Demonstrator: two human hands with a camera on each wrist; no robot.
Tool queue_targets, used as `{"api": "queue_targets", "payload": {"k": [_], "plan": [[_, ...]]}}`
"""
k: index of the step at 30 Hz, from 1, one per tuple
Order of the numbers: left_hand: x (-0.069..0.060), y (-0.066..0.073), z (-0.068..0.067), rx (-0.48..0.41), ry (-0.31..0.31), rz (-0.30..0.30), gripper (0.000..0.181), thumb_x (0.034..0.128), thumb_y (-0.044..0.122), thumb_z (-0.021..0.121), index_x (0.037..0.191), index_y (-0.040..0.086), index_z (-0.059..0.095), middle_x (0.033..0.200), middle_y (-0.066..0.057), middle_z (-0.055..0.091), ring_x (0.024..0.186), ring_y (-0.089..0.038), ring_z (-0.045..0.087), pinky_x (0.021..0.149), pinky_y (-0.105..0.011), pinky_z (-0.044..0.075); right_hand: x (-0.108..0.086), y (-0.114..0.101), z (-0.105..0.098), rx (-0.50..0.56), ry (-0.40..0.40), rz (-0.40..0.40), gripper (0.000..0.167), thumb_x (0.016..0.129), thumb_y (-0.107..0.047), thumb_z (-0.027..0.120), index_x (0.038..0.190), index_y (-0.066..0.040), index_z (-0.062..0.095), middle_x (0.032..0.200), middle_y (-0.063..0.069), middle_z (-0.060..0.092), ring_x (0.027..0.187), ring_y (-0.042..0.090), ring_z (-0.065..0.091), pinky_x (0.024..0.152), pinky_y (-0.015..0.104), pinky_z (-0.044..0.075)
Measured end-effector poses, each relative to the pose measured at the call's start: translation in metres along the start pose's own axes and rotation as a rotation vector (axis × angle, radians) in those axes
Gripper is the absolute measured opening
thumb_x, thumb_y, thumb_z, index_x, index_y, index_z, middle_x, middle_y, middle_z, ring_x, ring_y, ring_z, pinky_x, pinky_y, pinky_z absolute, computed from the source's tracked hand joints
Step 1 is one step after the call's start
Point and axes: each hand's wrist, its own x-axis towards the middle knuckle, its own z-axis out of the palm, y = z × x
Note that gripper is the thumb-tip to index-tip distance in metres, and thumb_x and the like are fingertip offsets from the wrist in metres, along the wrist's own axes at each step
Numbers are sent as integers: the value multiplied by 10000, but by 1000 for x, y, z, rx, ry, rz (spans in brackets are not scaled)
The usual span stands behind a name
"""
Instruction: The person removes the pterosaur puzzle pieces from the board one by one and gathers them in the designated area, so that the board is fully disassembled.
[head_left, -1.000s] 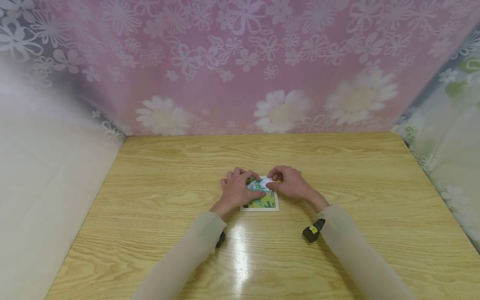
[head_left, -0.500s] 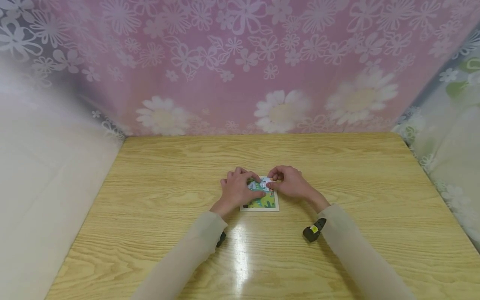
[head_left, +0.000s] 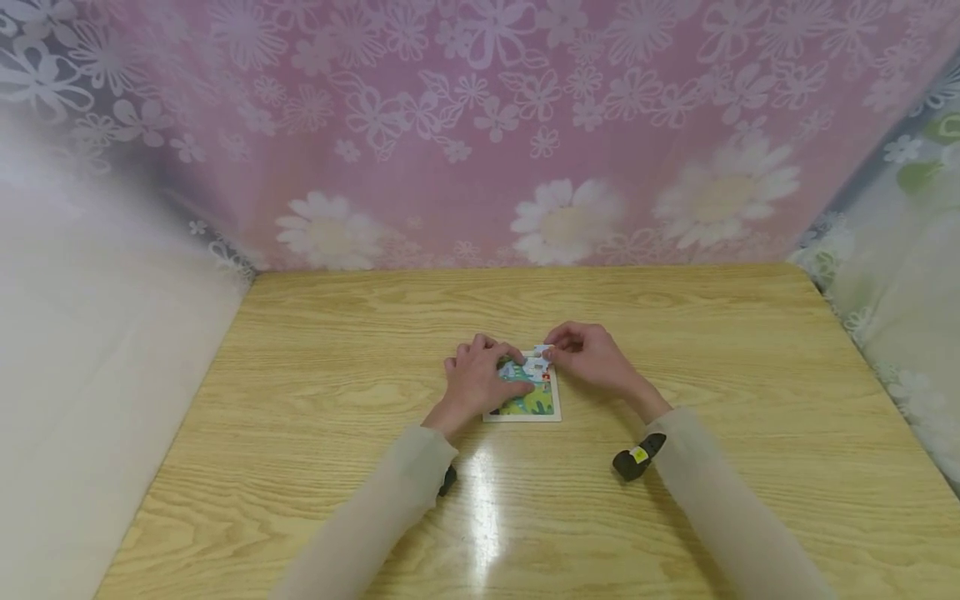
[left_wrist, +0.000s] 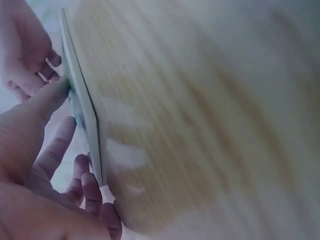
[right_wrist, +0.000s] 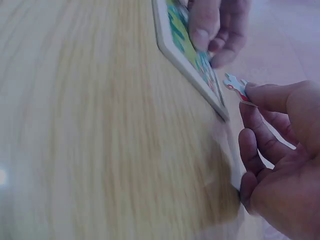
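A small, flat, pale-blue-and-red jigsaw piece (right_wrist: 234,88) is pinched between the thumb and forefinger of the right hand (head_left: 596,360), tilted and held clear of the square, white-framed puzzle board (right_wrist: 175,57). From the piece, the board is located leftward and toward the body, its far right corner being closest. The board is spanned from the left by the widely spread left hand (head_left: 476,379). The piece's long axis cannot be determined.
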Motion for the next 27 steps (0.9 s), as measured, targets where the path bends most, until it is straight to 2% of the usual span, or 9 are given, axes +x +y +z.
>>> {"api": "queue_targets", "payload": {"k": [5,9,14,19,27], "plan": [[-5,-2,-4,29,-26,25,438,845,543,786,1227,345,707,1355,-40,536,1178,-308,482,903,-470,346,-5,7,-16,-17,51,12,192,982,-237,691,1096,-84,711,1000,111,728,890,210,660,834,358,514],[-11,-2,-11,-16,-66,46,437,866,472,790,1262,306,707,1404,-56,545,1233,-321,484,974,-545,363,-7,15,-30,-63,81,44,198,982,-230,685,1100,-73,711,1005,125,731,883,215,664,816,344,515],[-18,-1,-16,-56,-81,69,388,876,407,794,1231,265,725,1424,-67,541,1296,-349,452,1045,-611,327,-7,27,-43,-131,106,54,230,983,-242,690,1119,-58,710,1004,135,739,867,193,664,787,303,501],[-21,-2,-13,-67,-80,81,405,840,410,825,1203,261,730,1444,-64,502,1326,-353,401,1059,-604,287,-5,36,-47,-161,112,51,250,980,-244,696,1123,-39,710,981,137,732,835,178,642,757,283,486],[-18,-1,-8,-68,-71,62,449,804,441,858,1186,269,698,1466,-53,462,1352,-362,360,1049,-594,261,-1,41,-47,-185,117,67,227,976,-242,702,1108,-58,725,950,102,717,808,190,610,739,303,470]]}}
